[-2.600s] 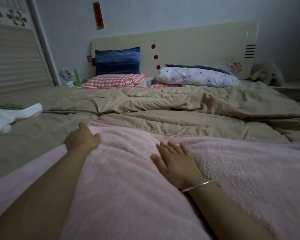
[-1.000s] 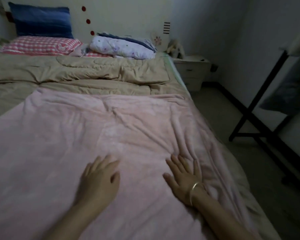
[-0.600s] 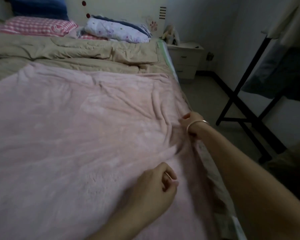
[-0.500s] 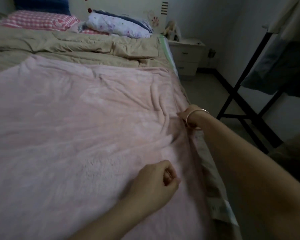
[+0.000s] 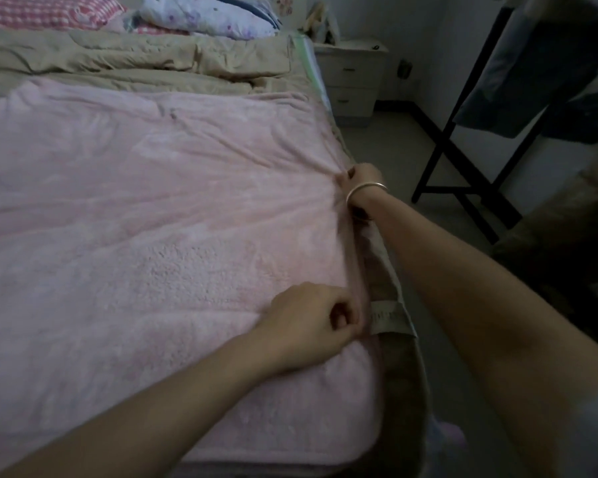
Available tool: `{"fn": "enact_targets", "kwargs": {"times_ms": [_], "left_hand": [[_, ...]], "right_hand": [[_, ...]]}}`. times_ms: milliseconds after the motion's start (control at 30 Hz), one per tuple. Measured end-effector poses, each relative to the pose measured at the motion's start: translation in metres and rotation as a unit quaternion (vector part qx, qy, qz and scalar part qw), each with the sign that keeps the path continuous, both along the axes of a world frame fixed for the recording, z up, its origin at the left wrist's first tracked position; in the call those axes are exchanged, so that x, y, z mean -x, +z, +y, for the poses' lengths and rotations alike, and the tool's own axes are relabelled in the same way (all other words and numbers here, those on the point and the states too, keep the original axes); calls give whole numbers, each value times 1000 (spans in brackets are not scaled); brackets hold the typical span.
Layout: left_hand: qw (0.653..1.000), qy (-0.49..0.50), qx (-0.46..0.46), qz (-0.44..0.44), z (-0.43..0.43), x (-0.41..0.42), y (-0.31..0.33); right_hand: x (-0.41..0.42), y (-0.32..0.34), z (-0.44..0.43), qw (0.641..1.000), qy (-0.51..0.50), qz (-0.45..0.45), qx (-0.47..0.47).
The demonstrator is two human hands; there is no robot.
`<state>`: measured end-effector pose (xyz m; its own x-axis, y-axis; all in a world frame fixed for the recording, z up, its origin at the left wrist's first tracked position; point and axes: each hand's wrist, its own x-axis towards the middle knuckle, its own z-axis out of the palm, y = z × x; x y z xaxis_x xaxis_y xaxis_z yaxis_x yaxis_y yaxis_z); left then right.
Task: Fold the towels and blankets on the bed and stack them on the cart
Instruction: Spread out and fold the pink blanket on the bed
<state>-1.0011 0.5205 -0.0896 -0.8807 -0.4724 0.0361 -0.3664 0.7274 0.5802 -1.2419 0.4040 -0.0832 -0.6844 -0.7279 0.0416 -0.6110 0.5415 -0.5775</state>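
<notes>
A large fluffy pink blanket [image 5: 145, 215] lies spread flat over the bed, reaching its right side. My right hand [image 5: 361, 182], with a silver bangle on the wrist, is closed on the blanket's right edge farther up the bed, and folds fan out from the grip. Nearer to me, my left hand [image 5: 311, 319] pinches the same right edge in a fist. No cart is in view.
A tan quilt [image 5: 135, 60] lies bunched toward the headboard, with a floral pillow [image 5: 204, 15] and a red checked pillow [image 5: 45, 12] behind it. A white nightstand [image 5: 353, 77] stands at the bed's far right. A black metal rack [image 5: 463, 160] hung with clothes stands on the right floor.
Both hands went from lying flat on the blanket to gripping its right edge. In the last half second the edge has been pulled tighter and my view has dropped slightly.
</notes>
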Motion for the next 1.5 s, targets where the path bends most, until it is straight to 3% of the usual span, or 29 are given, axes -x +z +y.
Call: {"fn": "enact_targets", "kwargs": {"times_ms": [100, 267, 400, 567, 733, 967, 1100, 1200, 1300, 1500], "left_hand": [[991, -61, -105, 60, 2, -2, 11], [999, -47, -10, -22, 2, 2, -2], [994, 11, -96, 59, -23, 10, 2], [975, 193, 34, 104, -108, 22, 16], [973, 192, 121, 43, -176, 29, 4], [975, 176, 133, -35, -221, 41, -19], [971, 143, 178, -68, -231, 61, -27], [974, 165, 153, -34, -242, 78, -37], [959, 261, 83, 75, -252, 90, -45], [946, 269, 167, 62, -241, 95, -82]], "right_hand": [[13, 4, 14, 1000, 0, -17, -2], [12, -13, 15, 1000, 6, 14, -19], [7, -20, 0, 999, 9, 27, -31], [12, -6, -49, 999, -31, 26, -18], [29, 0, -105, 997, -75, -2, -28], [69, -5, -137, 993, -117, -16, -18], [89, -18, -144, 991, -117, -33, -59], [88, -16, -168, 993, -111, -49, -15], [89, -15, -199, 993, -103, -52, -10], [109, -25, -245, 992, -128, -1, 9]]}}
